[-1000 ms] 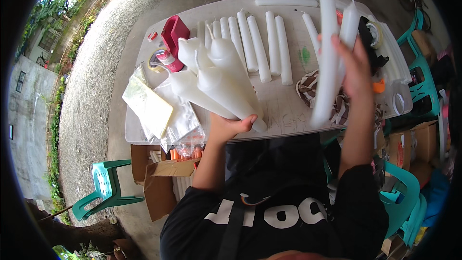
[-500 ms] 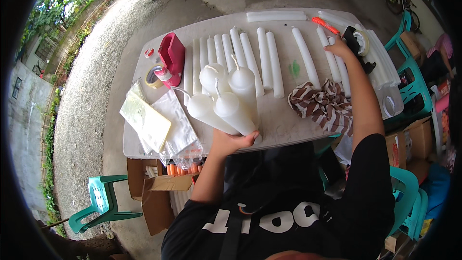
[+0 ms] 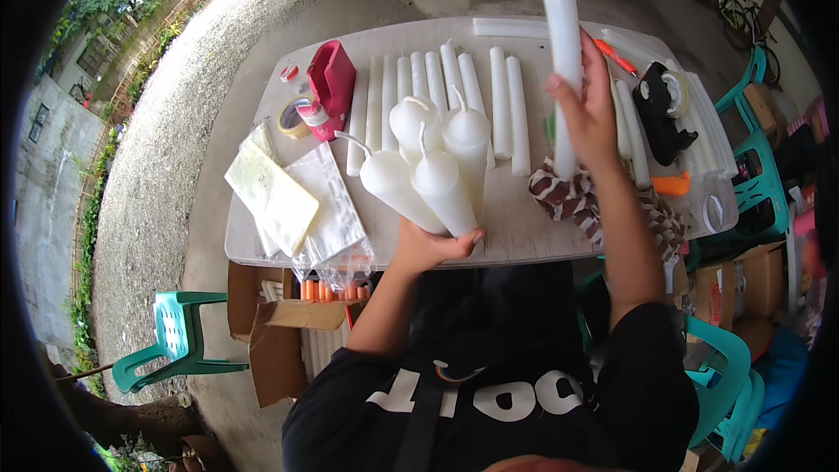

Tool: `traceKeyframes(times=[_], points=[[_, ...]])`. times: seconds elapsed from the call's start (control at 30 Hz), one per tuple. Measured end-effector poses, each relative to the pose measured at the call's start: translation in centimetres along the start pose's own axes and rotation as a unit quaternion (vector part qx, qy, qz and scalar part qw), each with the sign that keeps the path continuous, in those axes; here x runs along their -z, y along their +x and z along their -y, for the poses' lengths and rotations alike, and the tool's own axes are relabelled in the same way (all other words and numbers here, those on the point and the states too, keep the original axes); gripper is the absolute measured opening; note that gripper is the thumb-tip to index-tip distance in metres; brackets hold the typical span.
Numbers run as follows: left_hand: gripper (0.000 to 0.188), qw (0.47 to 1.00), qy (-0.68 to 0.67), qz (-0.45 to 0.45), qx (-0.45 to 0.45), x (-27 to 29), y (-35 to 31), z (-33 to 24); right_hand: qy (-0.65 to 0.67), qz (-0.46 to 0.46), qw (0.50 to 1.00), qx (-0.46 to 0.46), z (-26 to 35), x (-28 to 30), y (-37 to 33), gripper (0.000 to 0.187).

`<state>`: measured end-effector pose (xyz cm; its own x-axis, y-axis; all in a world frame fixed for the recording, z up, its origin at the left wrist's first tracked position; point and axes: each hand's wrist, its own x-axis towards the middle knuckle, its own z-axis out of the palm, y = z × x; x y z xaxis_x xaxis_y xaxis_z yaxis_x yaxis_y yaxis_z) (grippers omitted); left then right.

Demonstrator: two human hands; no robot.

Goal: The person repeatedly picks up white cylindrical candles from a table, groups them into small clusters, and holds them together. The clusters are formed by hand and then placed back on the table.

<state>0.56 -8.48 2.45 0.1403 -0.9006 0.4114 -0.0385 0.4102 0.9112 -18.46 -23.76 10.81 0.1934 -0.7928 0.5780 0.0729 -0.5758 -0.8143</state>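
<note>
My left hand (image 3: 430,246) is closed around the lower ends of several thick white candles (image 3: 442,185), their wicks pointing up and fanning apart. Raised above the right part of the table, my right hand (image 3: 592,112) grips one long white candle (image 3: 564,22) upright. The lower end of that candle reaches down by a crumpled brown-and-white cloth (image 3: 552,197). Behind the bundle lies a row of white candles (image 3: 499,105). More long candles (image 3: 635,135) lie beside my right wrist, partly hidden by it.
A pink container (image 3: 332,79), a tape roll (image 3: 294,118) and plastic bags (image 3: 273,197) occupy the table's left. A black tape dispenser (image 3: 657,114) and an orange-red tool (image 3: 615,58) are on the right. An open cardboard box (image 3: 280,367) and green chair (image 3: 179,332) stand below left.
My right hand has picked up a candle from the right side of the table and moved left with it, tilting it upright. My left hand still holds the bundle.
</note>
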Motion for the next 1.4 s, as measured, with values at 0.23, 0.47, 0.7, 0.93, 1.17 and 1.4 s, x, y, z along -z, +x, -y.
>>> traceKeyframes(times=[0.23, 0.47, 0.7, 0.93, 1.17, 1.4], points=[[0.066, 1.000, -0.012, 0.016, -0.003, -0.3, 0.0, -0.6, 0.220, 0.051, 0.971, 0.078, 2.2, -7.1, -8.1, 0.059], [0.075, 0.998, -0.019, 0.029, -0.044, -0.4, -0.1, -0.3, 0.274, 0.127, 0.948, -0.101, 1.1, -8.1, -10.7, 0.063], [0.074, 0.997, -0.009, 0.044, -0.058, 0.2, -0.2, 0.7, 0.242, 0.133, 0.958, -0.081, 1.7, -8.1, -10.5, 0.066], [0.076, 0.998, -0.016, 0.041, -0.037, 0.2, -0.3, 0.5, 0.259, 0.141, 0.952, -0.086, 0.8, -8.2, -11.0, 0.066], [0.078, 0.999, 0.001, 0.031, -0.028, 0.2, -0.3, 1.0, 0.210, 0.147, 0.965, -0.057, 0.0, -8.1, -11.3, 0.071], [0.077, 0.999, 0.026, 0.029, -0.036, 0.3, -0.4, 1.0, 0.177, 0.142, 0.974, -0.018, -0.5, -7.9, -11.5, 0.072]])
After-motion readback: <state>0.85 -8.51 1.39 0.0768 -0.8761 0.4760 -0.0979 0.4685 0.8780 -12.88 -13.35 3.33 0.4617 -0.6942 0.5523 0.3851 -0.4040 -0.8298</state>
